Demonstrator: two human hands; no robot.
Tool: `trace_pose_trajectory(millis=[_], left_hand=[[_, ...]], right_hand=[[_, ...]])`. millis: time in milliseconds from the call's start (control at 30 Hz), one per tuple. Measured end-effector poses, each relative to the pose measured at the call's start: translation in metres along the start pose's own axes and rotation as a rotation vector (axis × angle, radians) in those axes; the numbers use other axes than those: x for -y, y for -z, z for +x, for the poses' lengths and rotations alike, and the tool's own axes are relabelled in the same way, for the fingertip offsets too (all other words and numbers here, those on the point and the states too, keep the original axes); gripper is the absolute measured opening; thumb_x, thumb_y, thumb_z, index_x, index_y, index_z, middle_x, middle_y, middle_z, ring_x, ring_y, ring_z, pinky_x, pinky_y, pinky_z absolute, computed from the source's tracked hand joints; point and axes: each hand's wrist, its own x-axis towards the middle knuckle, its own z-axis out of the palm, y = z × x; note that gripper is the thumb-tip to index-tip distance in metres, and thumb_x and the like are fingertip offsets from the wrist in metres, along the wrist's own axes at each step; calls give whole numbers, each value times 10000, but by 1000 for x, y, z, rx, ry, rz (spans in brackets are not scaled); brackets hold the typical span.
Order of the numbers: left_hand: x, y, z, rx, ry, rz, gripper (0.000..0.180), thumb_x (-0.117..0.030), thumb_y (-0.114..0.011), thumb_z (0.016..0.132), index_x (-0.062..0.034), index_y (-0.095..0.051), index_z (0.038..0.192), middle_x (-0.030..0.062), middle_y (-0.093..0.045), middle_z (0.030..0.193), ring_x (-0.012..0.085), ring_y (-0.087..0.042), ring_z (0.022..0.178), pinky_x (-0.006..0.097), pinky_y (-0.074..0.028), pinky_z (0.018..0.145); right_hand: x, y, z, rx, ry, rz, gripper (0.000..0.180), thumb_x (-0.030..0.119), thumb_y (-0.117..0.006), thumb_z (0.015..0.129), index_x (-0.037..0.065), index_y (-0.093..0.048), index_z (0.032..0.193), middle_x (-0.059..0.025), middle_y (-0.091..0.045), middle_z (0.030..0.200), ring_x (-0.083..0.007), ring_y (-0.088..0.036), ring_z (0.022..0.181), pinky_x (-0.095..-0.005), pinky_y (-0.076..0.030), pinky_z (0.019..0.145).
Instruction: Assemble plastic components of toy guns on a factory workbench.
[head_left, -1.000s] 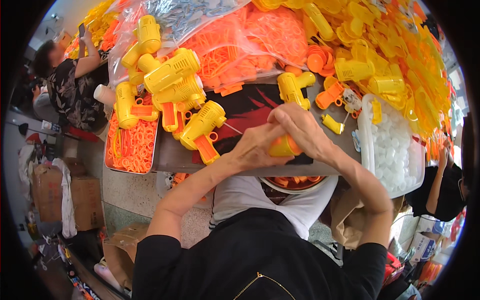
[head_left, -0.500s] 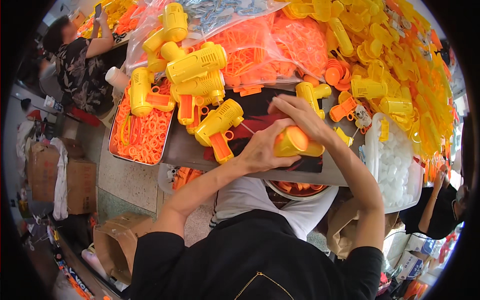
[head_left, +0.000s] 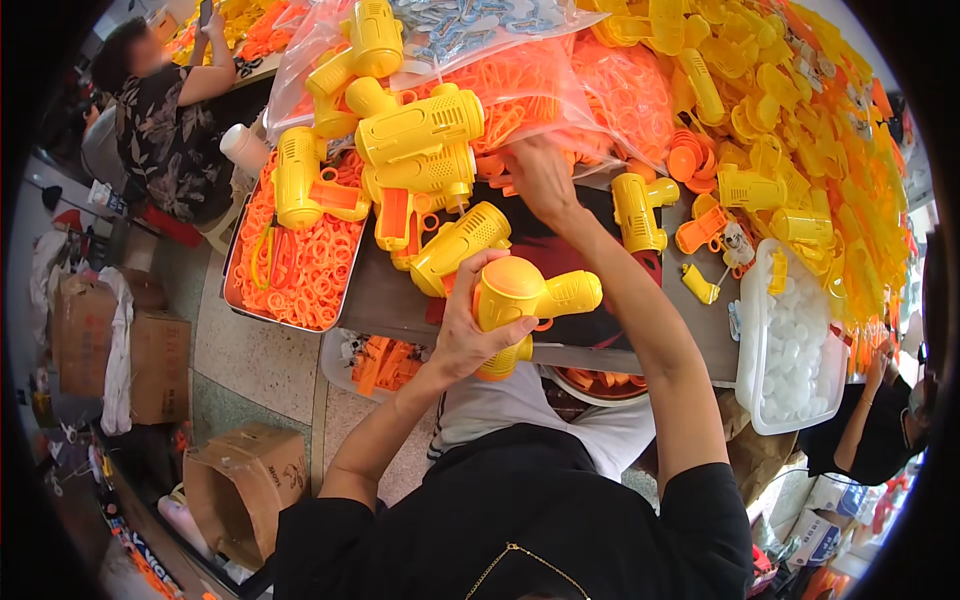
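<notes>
My left hand [head_left: 470,325] is closed around a yellow plastic toy gun [head_left: 565,293] with a round orange disc at its end, held above the table's near edge. Farther forward, my right hand [head_left: 543,180] reaches to orange plastic parts at the mouth of a clear bag [head_left: 520,75]; its fingertips are blurred and partly hidden among them. Just beyond my left hand lies another yellow toy gun [head_left: 462,245]. More of them, some with orange handle pieces, are stacked to the left, such as the upper toy gun [head_left: 420,125]. One toy gun [head_left: 637,212] rests right of my right forearm.
A metal tray [head_left: 232,298] of orange rings stands at the left. At the right is a white bin [head_left: 752,385] of pale round caps, beside a tall heap of yellow parts [head_left: 770,110]. A cardboard box [head_left: 245,480] sits on the floor; other people work at both sides.
My right hand has left the toy gun and moved forward to the orange parts. My left hand has drawn the toy gun left and nearer to me, turning its orange end up.
</notes>
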Motion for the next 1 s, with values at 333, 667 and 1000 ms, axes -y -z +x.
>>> trace_pose_trajectory(millis=[333,667,1000], left_hand=[[3,-1,1,21,-37,20,760,-121,-844,804,-77,-378,1402,72,-565,1181,146,-602,1043,302,-518,911],[-5,-14,14,-34,-68,10,749,-85,-831,799,-65,-385,1401,88,-557,1212,173,-615,1078,321,-532,945],[-13,10,0,-136,-144,110,743,-90,-815,811,-71,-383,1415,115,-559,1262,199,-614,1104,339,-537,952]], right_hand=[[6,27,-28,89,7,35,140,64,-739,755,36,-632,841,-131,-620,960,-363,-612,976,-450,-511,806],[-29,118,-72,370,-738,631,180,158,-745,885,33,-623,843,-21,-609,626,-93,-523,474,-239,-385,444],[-18,118,-72,10,-367,-57,133,111,-635,887,-10,-666,932,-187,-682,982,-389,-641,956,-457,-507,820]])
